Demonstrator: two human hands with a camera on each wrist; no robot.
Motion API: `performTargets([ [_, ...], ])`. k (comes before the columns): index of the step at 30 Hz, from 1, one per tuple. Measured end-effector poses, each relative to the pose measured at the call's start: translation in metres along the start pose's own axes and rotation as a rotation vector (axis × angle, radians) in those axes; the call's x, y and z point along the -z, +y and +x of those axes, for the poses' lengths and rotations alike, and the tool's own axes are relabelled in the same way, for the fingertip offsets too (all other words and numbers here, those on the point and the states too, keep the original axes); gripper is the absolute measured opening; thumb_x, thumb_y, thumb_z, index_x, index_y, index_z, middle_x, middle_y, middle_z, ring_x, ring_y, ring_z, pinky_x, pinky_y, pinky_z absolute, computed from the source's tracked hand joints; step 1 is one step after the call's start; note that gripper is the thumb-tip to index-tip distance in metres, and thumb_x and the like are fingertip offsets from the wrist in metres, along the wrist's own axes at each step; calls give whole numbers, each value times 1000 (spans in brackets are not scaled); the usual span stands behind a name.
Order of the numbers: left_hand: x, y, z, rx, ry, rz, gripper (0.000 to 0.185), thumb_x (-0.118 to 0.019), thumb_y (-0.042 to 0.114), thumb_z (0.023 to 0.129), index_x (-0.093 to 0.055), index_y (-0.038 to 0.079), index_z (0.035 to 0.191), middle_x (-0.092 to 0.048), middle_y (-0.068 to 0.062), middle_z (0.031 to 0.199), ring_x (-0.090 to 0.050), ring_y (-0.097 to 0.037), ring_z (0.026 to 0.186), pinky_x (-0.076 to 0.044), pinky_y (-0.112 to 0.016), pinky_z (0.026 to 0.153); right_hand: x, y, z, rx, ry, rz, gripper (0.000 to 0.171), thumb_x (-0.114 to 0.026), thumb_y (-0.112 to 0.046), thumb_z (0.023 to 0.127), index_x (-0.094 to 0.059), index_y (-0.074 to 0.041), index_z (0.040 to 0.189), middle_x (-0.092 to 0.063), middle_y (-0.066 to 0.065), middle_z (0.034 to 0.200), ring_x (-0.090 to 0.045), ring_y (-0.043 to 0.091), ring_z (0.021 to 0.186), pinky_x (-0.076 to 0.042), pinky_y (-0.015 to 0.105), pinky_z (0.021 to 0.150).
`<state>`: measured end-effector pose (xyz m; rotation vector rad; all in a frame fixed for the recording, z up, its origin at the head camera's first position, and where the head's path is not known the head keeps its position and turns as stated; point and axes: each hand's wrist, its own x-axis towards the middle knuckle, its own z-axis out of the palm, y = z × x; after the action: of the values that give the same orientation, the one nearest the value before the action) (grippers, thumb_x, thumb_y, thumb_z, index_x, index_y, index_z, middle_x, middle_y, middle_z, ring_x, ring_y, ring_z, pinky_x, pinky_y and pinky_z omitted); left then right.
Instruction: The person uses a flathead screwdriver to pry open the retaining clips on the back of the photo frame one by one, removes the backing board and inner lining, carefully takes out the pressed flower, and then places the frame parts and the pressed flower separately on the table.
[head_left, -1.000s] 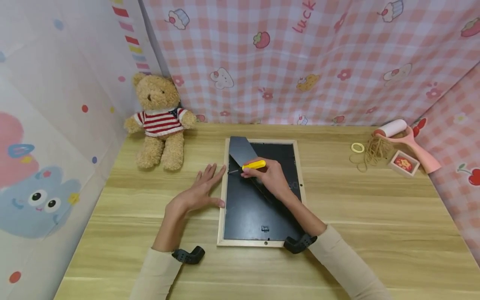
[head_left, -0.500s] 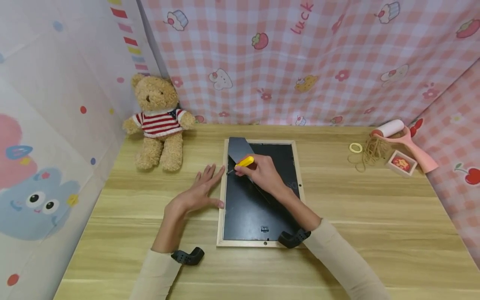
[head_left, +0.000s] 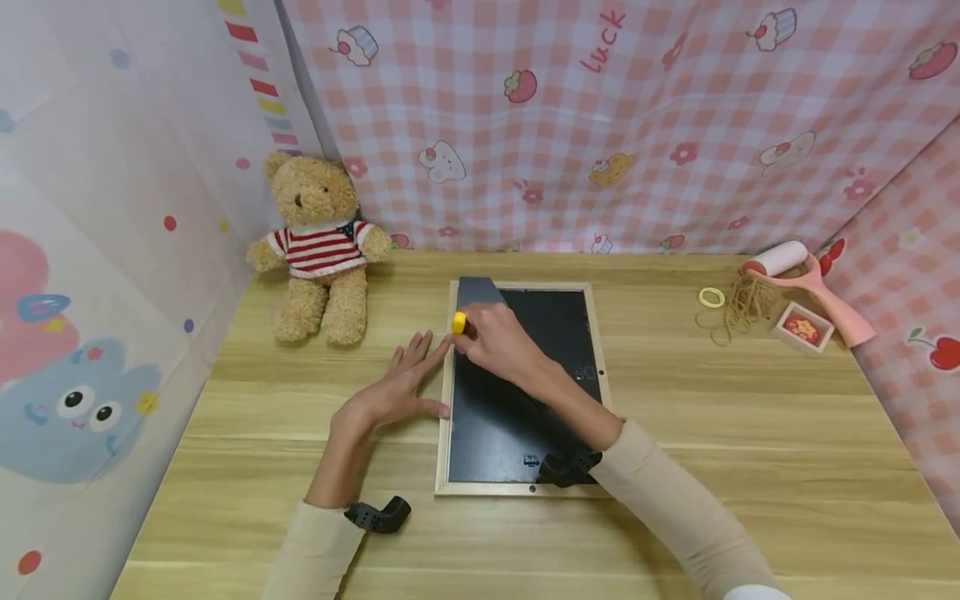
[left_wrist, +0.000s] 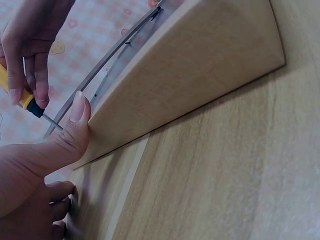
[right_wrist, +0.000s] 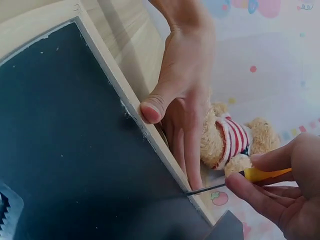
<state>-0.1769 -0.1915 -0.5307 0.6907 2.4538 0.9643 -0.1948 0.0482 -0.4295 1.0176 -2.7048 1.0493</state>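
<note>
A wooden picture frame (head_left: 443,433) lies face down on the table, its black backing board (head_left: 495,425) up. My right hand (head_left: 491,340) grips a small yellow-handled screwdriver (head_left: 459,322); its thin metal tip (right_wrist: 205,189) touches the frame's left inner edge (right_wrist: 150,135). My left hand (head_left: 401,375) lies flat on the table beside the frame, fingers straight, thumb (left_wrist: 75,125) pressed against the frame's outer left side (left_wrist: 185,75). The screwdriver (left_wrist: 25,100) also shows in the left wrist view, above that thumb.
A teddy bear (head_left: 318,242) in a striped jumper sits at the back left. At the back right lie a pink lint roller (head_left: 806,275), a bundle of twine (head_left: 746,304), a yellow ring (head_left: 711,297) and a small box (head_left: 802,327). Cloth walls enclose the table.
My right hand has moved left and up along the backing board, taking the screwdriver to the frame's left inner edge. The left hand has stayed put.
</note>
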Motion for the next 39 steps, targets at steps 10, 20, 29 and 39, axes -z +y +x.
performTargets([
  [10, 8, 13, -7, -1, -24, -50, 117, -84, 55, 92, -11, 27, 179, 4, -12, 186, 17, -32, 171, 14, -58, 136, 38, 29, -23, -202, 184, 231, 26, -68, -21, 111, -76, 3, 105, -79, 14, 87, -75, 29, 77, -57, 24, 67],
  [20, -9, 60, -68, -70, 8, -117, 87, -69, 41, 108, -28, -2, 172, -20, -24, 180, -12, -58, 164, -9, -68, 134, 105, 121, -57, -375, 142, -81, 29, -57, -7, 113, -64, 19, 122, -68, 40, 114, -66, 50, 97, -55, 49, 79],
  [29, -77, 94, -110, 70, 139, -166, 97, -76, 42, 103, -20, 8, 175, -5, -16, 184, -3, -54, 166, -13, -67, 134, 90, 164, -52, -336, -78, -175, 48, -67, -11, 110, -57, 11, 151, -58, 42, 145, -59, 56, 128, -52, 64, 107],
  [39, -83, 83, -108, 21, 290, -69, 100, -86, 43, 91, -38, 8, 171, -27, -15, 180, -30, -59, 159, -34, -72, 124, 83, 171, -58, -357, -21, -128, 38, -65, -8, 109, -64, 15, 140, -60, 43, 142, -61, 55, 124, -52, 63, 104],
])
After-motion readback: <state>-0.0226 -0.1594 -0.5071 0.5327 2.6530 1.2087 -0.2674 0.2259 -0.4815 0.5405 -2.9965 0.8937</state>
